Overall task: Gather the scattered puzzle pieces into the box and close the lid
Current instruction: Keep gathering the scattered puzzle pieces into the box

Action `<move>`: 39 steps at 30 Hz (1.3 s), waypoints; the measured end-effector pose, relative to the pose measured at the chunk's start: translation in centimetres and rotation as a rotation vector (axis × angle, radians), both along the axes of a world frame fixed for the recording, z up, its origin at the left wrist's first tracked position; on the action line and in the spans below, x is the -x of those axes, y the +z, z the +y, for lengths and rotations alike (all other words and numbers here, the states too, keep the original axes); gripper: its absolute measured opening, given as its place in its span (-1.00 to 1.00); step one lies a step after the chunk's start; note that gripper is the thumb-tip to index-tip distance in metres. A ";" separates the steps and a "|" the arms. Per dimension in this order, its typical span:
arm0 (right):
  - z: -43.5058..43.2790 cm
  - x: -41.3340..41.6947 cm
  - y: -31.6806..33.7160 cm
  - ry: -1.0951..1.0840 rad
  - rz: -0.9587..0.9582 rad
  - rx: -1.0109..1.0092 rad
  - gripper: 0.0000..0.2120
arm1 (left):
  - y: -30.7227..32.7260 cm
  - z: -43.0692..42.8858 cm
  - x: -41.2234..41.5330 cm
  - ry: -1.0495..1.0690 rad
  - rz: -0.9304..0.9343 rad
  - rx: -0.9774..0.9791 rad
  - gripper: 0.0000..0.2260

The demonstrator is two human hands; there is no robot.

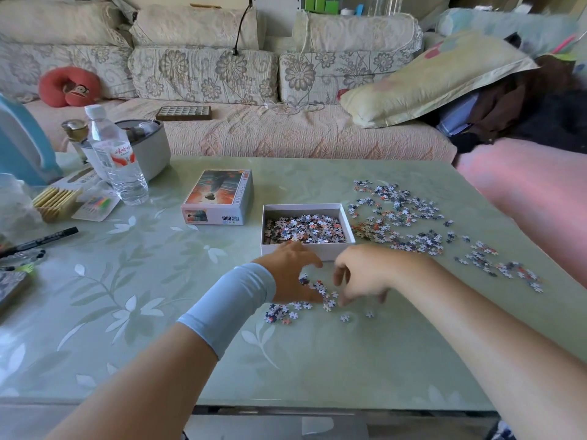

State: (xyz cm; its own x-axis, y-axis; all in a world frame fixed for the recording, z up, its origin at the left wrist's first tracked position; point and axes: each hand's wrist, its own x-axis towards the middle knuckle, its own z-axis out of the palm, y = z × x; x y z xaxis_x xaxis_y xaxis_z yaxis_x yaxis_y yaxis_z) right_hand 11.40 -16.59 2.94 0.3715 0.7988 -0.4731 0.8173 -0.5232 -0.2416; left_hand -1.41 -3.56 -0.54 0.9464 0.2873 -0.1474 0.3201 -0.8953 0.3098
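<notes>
Left grip [290, 274] and right grip [365, 274] are loosely cupped round the small pile [320, 290] just in front of the open box [301, 207] on the desk [158, 281], can't tell if anything's pinched, so a sloppy scoop could dribble pieces outside the rim.

The pale green, leaf-patterned table [152, 315] carries an open white box [301, 210] of pieces, its lid [219, 192] just left, loose puzzle pieces [397, 211] scattered right and nearer, and a water bottle [117, 160] far left.

Pale blue fabric band [228, 308] behind left hand [290, 274], maybe sweatband; right forearm [476, 315] uncovered.
</notes>
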 end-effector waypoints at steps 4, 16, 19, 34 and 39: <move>-2.1 -0.3 0.2 0.004 -0.103 0.117 -0.67 | -0.7 -2.5 -0.6 -0.001 0.115 -0.102 -0.25; -3.2 -1.2 -2.1 -0.005 0.028 -0.195 -0.90 | -1.7 -3.2 -1.5 -0.076 -0.065 0.011 -0.81; -2.1 -0.5 -2.8 -0.021 0.054 -0.311 -0.89 | -1.0 -2.2 -0.7 -0.049 -0.090 0.072 -0.84; 0.4 1.6 -3.9 0.067 -0.019 -0.284 -0.47 | -0.3 -0.3 1.9 0.096 0.098 0.010 -0.48; 1.3 2.1 -3.7 0.016 0.031 -0.352 -0.78 | -0.3 0.2 1.4 0.095 0.023 0.045 -0.69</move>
State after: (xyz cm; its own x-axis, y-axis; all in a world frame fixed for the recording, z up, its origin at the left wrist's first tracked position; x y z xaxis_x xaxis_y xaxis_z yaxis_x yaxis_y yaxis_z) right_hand 9.33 -15.33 -0.72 0.3475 0.9206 -0.1782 0.8141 -0.3905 -0.4298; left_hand -2.81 -3.34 -0.83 0.9116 0.3681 -0.1831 0.4101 -0.8461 0.3404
